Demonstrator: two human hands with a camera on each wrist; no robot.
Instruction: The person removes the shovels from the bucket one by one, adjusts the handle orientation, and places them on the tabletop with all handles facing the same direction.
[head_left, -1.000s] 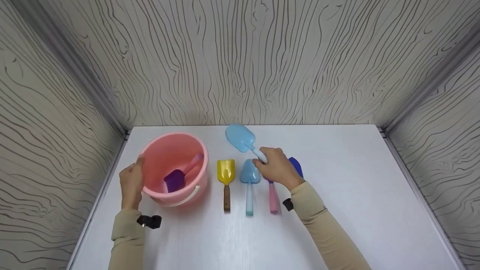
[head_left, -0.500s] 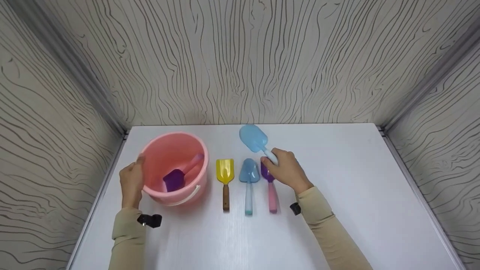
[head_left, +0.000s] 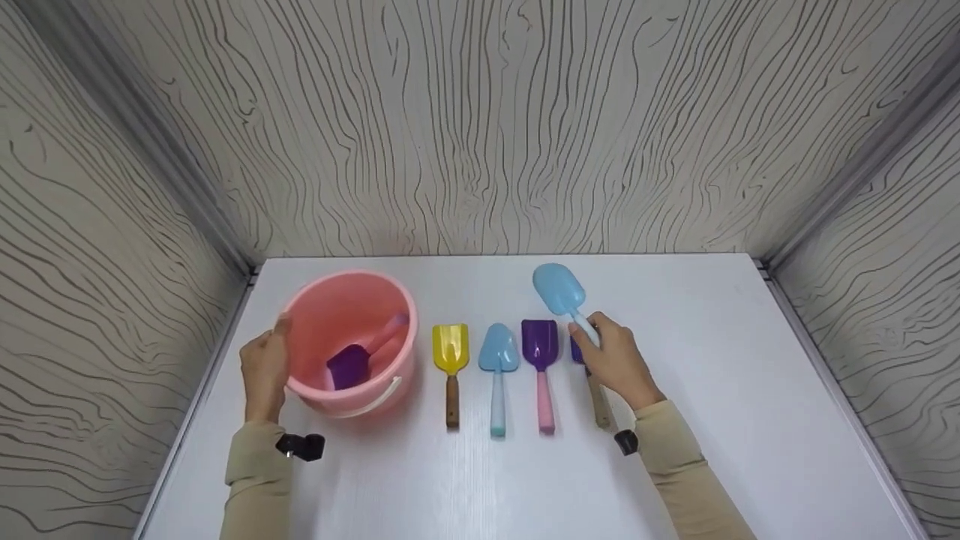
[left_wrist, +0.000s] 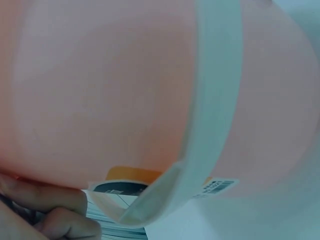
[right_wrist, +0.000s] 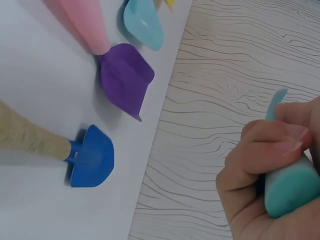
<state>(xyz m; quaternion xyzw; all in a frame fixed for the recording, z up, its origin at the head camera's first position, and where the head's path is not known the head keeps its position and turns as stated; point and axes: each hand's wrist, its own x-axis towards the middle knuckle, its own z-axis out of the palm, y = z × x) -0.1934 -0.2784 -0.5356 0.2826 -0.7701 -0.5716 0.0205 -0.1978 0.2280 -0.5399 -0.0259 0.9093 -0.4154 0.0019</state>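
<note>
My left hand [head_left: 264,367] grips the left rim of a pink bucket [head_left: 352,285], which leans with its mouth toward me. Inside the bucket lies a toy shovel with a purple blade [head_left: 349,366] and a pink handle. Around the handle of a light blue toy shovel [head_left: 559,289] my right hand [head_left: 619,361] has its fingers curled, holding it above the table. The right wrist view shows the handle's teal end [right_wrist: 292,189] sticking out of the fist. Beneath that hand lies a blue shovel [right_wrist: 95,157] with a wooden handle, partly hidden in the head view.
Left of the right hand, in a row on the white table [head_left: 420,487], lie a yellow shovel [head_left: 451,349] with a brown handle, a light blue shovel [head_left: 499,349] and a purple shovel [head_left: 540,345] with a pink handle. Patterned walls [head_left: 480,127] enclose the back and sides.
My right hand has moved to the right with the light blue shovel, uncovering the purple shovel and coming over the blue one. The left hand and bucket stay in place.
</note>
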